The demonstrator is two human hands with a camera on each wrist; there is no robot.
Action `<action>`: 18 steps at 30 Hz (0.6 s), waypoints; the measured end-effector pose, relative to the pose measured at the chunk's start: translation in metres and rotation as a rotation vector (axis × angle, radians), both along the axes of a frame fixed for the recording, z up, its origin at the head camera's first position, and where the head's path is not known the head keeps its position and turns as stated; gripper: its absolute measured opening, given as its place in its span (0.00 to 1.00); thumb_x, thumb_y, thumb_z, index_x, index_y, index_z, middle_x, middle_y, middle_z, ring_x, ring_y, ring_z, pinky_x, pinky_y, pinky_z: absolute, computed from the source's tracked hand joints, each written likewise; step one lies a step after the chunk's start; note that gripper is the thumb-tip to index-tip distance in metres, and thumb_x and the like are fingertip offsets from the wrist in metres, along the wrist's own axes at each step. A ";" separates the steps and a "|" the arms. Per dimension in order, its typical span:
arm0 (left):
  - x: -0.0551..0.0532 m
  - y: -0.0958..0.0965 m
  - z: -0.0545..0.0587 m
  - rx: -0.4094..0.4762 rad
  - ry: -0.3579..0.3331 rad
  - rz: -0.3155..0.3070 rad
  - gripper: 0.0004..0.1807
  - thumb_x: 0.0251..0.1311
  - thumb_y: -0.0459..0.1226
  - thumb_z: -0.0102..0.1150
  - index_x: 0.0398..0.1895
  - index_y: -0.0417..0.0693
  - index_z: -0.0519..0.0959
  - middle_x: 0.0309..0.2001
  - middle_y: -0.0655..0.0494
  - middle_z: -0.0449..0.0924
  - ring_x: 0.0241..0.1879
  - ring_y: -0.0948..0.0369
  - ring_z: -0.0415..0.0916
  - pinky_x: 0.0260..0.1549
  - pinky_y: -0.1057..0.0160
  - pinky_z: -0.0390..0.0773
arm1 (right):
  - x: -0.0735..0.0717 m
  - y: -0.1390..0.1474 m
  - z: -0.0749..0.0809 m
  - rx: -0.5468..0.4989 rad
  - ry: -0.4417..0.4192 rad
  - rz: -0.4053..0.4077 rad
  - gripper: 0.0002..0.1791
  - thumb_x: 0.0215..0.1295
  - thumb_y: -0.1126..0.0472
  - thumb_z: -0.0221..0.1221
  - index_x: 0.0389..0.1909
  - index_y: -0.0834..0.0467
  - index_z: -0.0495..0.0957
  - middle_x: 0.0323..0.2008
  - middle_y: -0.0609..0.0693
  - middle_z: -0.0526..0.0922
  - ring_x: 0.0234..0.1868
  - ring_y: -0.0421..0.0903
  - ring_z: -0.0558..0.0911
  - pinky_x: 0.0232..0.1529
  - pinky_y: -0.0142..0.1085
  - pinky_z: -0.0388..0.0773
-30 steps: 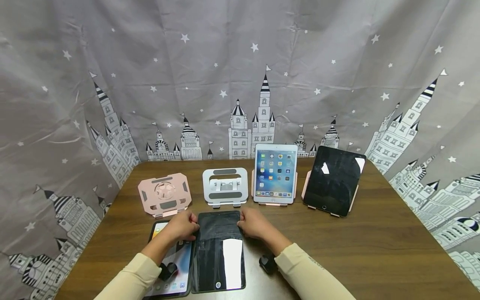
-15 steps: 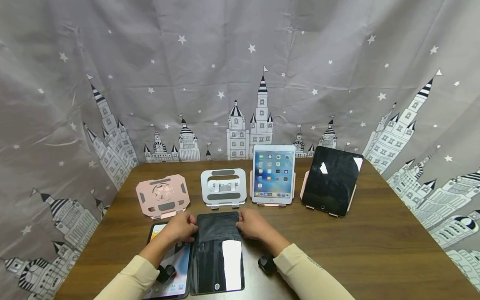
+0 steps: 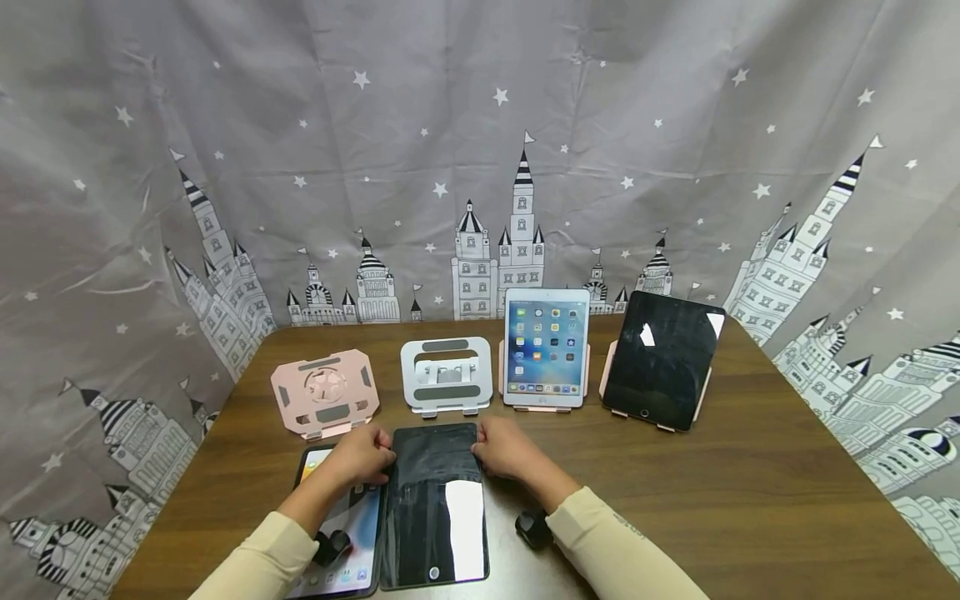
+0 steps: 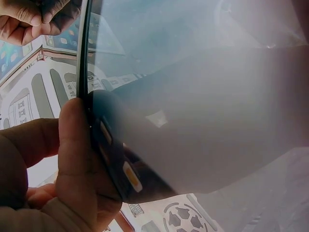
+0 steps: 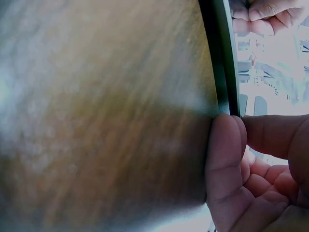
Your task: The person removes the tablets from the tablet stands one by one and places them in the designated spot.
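Observation:
A black tablet [image 3: 422, 492] with a dark screen and a round home button lies flat at the front of the table. My left hand [image 3: 363, 456] pinches its upper left edge between thumb and curled fingers. At its upper right edge, my right hand [image 3: 504, 448] does the same; the right wrist view shows the thumb and bent index finger [image 5: 224, 159] meeting at the thin dark rim. Beneath my left forearm is a second tablet [image 3: 363, 533] with a lit screen, partly hidden, close against the black tablet's left side.
Behind the hands stand a pink tablet stand [image 3: 327, 392] and a white one [image 3: 447, 375]. Further right, a white tablet [image 3: 547, 346] with a lit screen and another black tablet [image 3: 662, 358] lean on pink stands. A grey castle-print curtain [image 3: 390, 183] hangs behind the table [image 3: 750, 483].
The head view has shifted slightly. Both hands stay at the same edges of the black tablet, which lies where it was.

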State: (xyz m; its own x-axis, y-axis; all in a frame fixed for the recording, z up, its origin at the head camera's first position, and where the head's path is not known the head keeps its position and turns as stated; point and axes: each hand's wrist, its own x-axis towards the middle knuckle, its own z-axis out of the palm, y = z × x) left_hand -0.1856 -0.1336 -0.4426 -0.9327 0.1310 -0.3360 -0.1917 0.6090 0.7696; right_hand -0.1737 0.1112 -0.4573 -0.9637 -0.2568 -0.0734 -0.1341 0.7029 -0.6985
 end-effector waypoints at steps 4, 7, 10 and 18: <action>0.000 -0.001 0.000 0.005 -0.003 -0.001 0.07 0.59 0.22 0.56 0.33 0.38 0.70 0.30 0.49 0.67 0.32 0.54 0.73 0.27 0.59 0.84 | 0.000 -0.001 0.001 0.009 0.010 0.000 0.15 0.63 0.69 0.63 0.21 0.58 0.69 0.16 0.47 0.71 0.17 0.41 0.73 0.19 0.32 0.68; 0.000 0.000 0.000 0.006 -0.001 -0.005 0.07 0.59 0.22 0.56 0.33 0.38 0.70 0.30 0.48 0.67 0.32 0.54 0.73 0.27 0.58 0.84 | 0.001 0.001 0.000 0.003 0.010 -0.007 0.15 0.63 0.69 0.62 0.21 0.58 0.69 0.16 0.46 0.71 0.17 0.41 0.73 0.19 0.32 0.68; 0.001 0.001 0.000 0.009 0.011 -0.014 0.07 0.59 0.21 0.56 0.33 0.38 0.70 0.30 0.48 0.67 0.31 0.54 0.74 0.27 0.58 0.84 | 0.002 0.002 0.000 -0.005 0.004 -0.015 0.15 0.63 0.69 0.62 0.20 0.58 0.68 0.15 0.46 0.71 0.16 0.40 0.73 0.18 0.31 0.68; 0.001 0.001 -0.002 0.013 0.021 -0.010 0.06 0.59 0.23 0.56 0.33 0.36 0.70 0.30 0.48 0.67 0.30 0.55 0.75 0.27 0.58 0.84 | 0.003 0.001 -0.001 -0.010 0.041 -0.031 0.17 0.62 0.69 0.63 0.18 0.57 0.68 0.13 0.45 0.70 0.15 0.39 0.72 0.18 0.31 0.67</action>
State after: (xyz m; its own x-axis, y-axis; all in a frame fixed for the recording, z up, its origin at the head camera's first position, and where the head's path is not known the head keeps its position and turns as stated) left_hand -0.1849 -0.1325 -0.4451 -0.9383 0.1446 -0.3143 -0.1691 0.6008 0.7813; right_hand -0.1709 0.1126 -0.4586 -0.9733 -0.2276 -0.0314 -0.1411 0.7000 -0.7000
